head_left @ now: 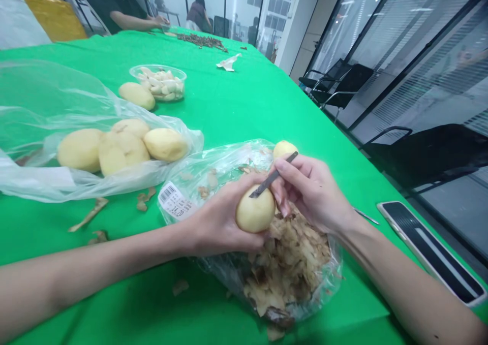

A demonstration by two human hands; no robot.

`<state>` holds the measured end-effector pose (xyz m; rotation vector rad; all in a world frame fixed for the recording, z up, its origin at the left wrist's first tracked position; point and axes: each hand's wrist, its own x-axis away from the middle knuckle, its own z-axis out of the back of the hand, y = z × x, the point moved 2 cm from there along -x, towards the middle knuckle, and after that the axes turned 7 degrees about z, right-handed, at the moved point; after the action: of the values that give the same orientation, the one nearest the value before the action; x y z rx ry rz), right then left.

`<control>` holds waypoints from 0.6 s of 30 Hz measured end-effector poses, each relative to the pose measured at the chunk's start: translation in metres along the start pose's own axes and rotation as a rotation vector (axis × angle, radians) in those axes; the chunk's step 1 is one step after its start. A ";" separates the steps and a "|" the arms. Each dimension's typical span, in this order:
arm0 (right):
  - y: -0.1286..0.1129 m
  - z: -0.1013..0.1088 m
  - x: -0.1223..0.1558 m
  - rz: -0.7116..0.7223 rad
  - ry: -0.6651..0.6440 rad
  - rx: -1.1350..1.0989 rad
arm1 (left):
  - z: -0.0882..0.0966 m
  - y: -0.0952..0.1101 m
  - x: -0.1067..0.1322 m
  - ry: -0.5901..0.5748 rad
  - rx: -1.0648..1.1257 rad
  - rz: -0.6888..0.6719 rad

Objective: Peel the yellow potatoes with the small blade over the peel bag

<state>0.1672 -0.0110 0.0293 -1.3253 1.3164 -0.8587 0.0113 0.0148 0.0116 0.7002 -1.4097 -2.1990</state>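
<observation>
My left hand (224,215) is wrapped round a peeled potato (254,215) in the middle of the view. Between the thumb and fingers of my right hand (308,187) is a narrow dark metal blade (272,175), its tip resting on the potato's upper side. Under both hands lies a clear plastic bag (229,157) with a price label (175,201), heaped with brown potato peels (293,258). Just beyond my right hand sits another pale potato (285,148), partly hidden by that hand.
Left, a clear bag (87,101) holds several peeled potatoes (124,152). Behind it are a potato (136,96) and a tub of garlic cloves (163,83). A phone (430,253) lies at the right edge. Across the table sits a person (118,9) near small dark pieces (202,41).
</observation>
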 end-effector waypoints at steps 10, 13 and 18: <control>0.000 0.003 0.000 0.021 -0.021 -0.005 | -0.003 -0.003 -0.001 -0.007 0.003 -0.008; -0.001 0.004 -0.001 0.021 -0.039 -0.022 | -0.003 -0.003 0.000 -0.004 -0.005 -0.028; -0.002 0.004 0.000 0.007 -0.070 -0.036 | -0.003 -0.003 0.000 -0.036 -0.007 -0.063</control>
<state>0.1716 -0.0104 0.0299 -1.3658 1.2867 -0.7799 0.0130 0.0141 0.0080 0.7151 -1.4146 -2.2751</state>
